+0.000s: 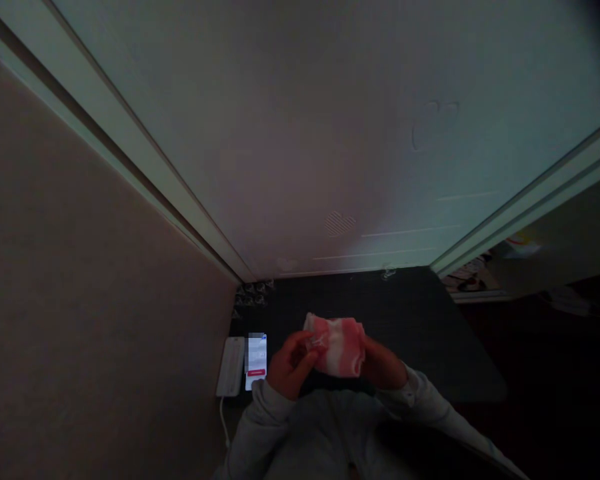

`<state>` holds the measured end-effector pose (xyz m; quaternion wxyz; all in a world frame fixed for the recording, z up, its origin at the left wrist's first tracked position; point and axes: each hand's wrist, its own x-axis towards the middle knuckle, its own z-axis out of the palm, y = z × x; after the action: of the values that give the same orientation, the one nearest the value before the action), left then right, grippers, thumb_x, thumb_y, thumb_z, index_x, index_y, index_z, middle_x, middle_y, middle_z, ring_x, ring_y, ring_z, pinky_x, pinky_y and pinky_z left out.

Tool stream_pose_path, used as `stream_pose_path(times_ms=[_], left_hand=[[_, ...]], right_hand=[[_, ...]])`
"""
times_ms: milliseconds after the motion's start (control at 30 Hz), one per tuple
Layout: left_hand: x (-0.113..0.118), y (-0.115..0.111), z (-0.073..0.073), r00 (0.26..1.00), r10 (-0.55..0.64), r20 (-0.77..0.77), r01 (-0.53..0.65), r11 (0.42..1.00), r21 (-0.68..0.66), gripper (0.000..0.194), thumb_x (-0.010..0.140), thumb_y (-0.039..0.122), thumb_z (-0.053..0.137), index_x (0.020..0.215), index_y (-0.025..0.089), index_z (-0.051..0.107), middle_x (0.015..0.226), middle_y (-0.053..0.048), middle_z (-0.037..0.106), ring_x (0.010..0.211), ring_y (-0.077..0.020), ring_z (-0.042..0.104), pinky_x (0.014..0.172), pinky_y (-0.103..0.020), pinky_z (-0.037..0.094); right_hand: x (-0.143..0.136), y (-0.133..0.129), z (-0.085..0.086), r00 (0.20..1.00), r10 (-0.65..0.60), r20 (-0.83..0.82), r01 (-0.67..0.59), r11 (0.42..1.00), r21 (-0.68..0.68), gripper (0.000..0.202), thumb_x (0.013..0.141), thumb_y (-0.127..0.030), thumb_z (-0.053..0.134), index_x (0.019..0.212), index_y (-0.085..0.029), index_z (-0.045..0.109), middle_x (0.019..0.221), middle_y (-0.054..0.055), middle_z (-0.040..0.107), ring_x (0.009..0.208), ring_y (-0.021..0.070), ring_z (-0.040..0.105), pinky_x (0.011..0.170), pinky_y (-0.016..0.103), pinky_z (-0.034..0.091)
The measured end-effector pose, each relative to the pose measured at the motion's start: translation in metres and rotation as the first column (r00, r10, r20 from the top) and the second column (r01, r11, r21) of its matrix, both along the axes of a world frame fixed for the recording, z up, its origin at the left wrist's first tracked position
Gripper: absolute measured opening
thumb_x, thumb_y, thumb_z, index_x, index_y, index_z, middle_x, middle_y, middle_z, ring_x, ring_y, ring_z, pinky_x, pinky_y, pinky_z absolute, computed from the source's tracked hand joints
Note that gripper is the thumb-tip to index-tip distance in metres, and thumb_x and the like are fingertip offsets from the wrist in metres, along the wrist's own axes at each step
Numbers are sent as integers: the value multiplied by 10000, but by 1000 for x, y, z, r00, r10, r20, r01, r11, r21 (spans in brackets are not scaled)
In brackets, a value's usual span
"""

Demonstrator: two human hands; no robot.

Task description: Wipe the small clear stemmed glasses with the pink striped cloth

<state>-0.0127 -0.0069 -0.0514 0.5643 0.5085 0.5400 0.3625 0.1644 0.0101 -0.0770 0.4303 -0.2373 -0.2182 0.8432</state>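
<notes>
A folded, fluffy cloth with pink and white stripes (pixel 341 348) is held up in front of my body, above the dark tabletop. My right hand (pixel 384 363) grips it from the right side; the fingers are partly hidden behind the cloth. At the cloth's left edge, my left hand (pixel 291 365) is closed, with thumb and fingertips pinching a small clear plastic piece (pixel 318 341) against the fabric. The dim light hides this piece's exact shape.
Several small clear plastic pieces (pixel 250 293) lie at the table's back left corner, and another clear piece (pixel 389 272) is at the back edge. Left of my hands are a lit phone (pixel 256 363) and a white device (pixel 231 367) with a cable. Walls (pixel 130 300) border the dark table (pixel 415 320).
</notes>
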Motion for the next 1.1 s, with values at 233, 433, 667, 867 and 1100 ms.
stream_pose_path(times_ms=[233, 433, 667, 867, 1100], left_hand=[[-2, 2, -2, 999, -29, 12, 29, 1000, 11, 369, 719, 360, 550, 1027, 162, 501, 884, -59, 615, 814, -177, 581, 735, -292, 450], [0, 5, 3, 997, -71, 16, 71, 997, -24, 352, 700, 340, 570, 997, 158, 516, 857, -51, 617, 783, -167, 570, 705, -280, 445], [7, 9, 7, 994, -71, 81, 81, 990, -118, 325, 674, 365, 590, 904, 145, 527, 662, 12, 544, 540, -81, 485, 512, -206, 395], [9, 10, 5, 986, -29, 166, 67, 971, -230, 395, 595, 468, 624, 787, 143, 505, 571, 49, 492, 412, -38, 409, 406, -177, 318], [10, 13, 2, 984, 10, 180, 54, 937, -344, 502, 555, 632, 543, 665, 152, 449, 394, 66, 477, 292, -44, 371, 320, -176, 252]], right_hand=[[2, 3, 11, 996, -1, -89, -8, 995, -100, 347, 682, -450, 577, 918, -200, 621, 961, 51, 641, 931, 204, 554, 888, 359, 357], [3, 5, 17, 994, -59, -88, 46, 989, -143, 349, 684, -459, 551, 889, -184, 615, 958, 54, 640, 881, 212, 574, 836, 376, 387], [1, 6, 15, 989, -63, -132, 37, 982, -185, 293, 682, -422, 568, 815, -165, 614, 832, 47, 660, 750, 180, 598, 753, 326, 426], [1, 5, 17, 993, -66, -97, 47, 982, -183, 290, 681, -437, 564, 805, -178, 603, 807, 41, 661, 714, 174, 594, 718, 319, 431], [0, 4, 18, 999, -18, -32, 14, 992, -129, 346, 682, -490, 535, 821, -179, 595, 808, 40, 650, 766, 197, 585, 790, 359, 386]])
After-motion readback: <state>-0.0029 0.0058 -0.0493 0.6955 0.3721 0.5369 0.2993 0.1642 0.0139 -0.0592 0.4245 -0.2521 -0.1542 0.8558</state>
